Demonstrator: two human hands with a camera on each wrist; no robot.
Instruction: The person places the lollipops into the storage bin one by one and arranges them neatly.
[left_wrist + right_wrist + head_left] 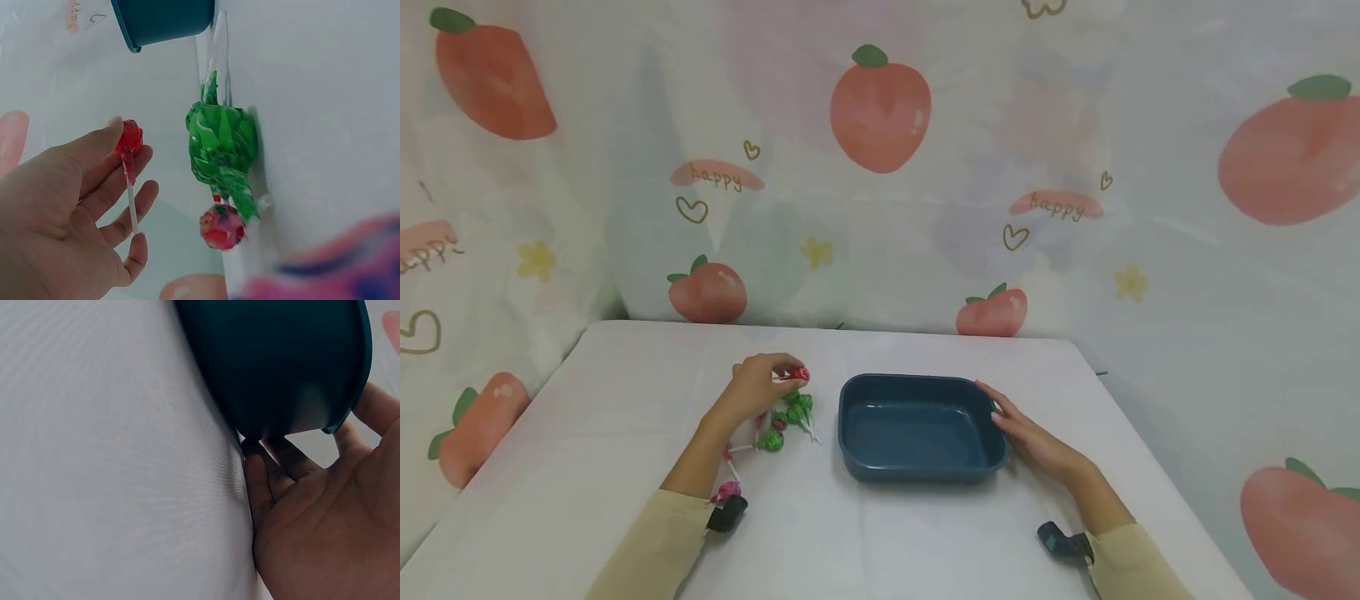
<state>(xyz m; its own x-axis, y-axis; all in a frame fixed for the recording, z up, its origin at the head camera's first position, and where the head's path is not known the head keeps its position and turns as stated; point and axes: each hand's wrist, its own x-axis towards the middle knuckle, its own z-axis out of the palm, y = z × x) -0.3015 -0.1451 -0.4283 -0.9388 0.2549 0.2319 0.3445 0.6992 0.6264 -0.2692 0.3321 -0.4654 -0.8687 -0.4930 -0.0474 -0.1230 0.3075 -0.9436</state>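
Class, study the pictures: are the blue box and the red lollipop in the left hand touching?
Apart. The head view shows it: white table is visible between the blue box and the red lollipop, which the left hand holds.

- Red-wrapped lollipop (802, 373): white stick; head pinched by left hand (756, 390), raised above the tabletop, stick pointing left.
- Dark teal-blue dish (921, 472): deep, rounded-rectangular; upright, long sides running left to right; right end touched by right hand (1037, 442).
- Green-wrapped lollipops (773, 441): white sticks; lying clustered left of dish.
- Pink-wrapped lollipop (728, 490): lying nearer, beside left wrist.
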